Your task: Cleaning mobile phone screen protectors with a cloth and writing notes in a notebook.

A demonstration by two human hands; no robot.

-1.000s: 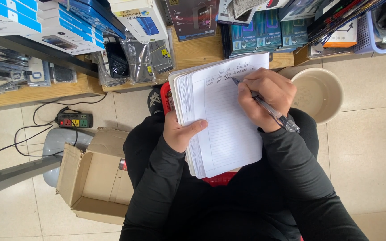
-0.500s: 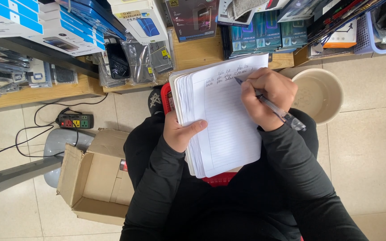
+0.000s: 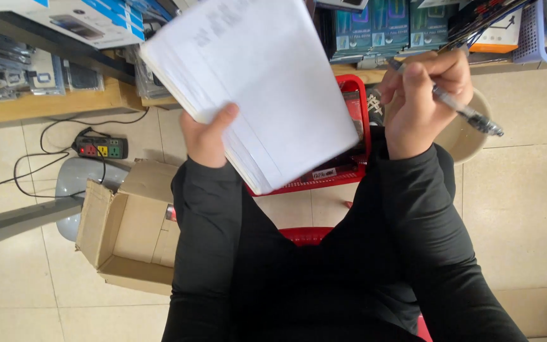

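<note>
Above a red basket (image 3: 356,130), the left hand (image 3: 205,136) grips a notepad (image 3: 254,82) while the right hand (image 3: 422,101) clasps a pen (image 3: 463,111).

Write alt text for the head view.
A left hand holds up a white notepad while the right hand grips a pen, above a red basket, beside an open cardboard box.
</note>
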